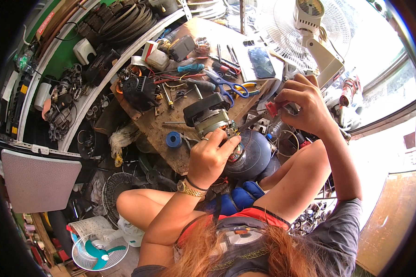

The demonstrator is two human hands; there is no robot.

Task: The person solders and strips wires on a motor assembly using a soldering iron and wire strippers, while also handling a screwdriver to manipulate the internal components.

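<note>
My left hand [207,159], with a gold watch at its wrist, grips a fan motor [210,122] by its near end. The motor has a black rear housing, a metal body, a shaft and exposed copper windings with thin wires. It is at the near edge of the wooden worktable [164,150]. Raised to the right, my right hand [307,105] has its fingers closed in a pinch. A small red piece [271,109] shows by the fingertips; whether they hold it is unclear. Below the motor sits a dark rounded object [250,159].
Blue-handled scissors [227,87], a screwdriver [168,96], a phone [262,63] and a blue tape roll [174,139] lie on the worktable. A large white fan [309,18] stands at the far right. Cluttered shelving [101,67] lines the left; a small teal-bladed fan [99,253] is lower left.
</note>
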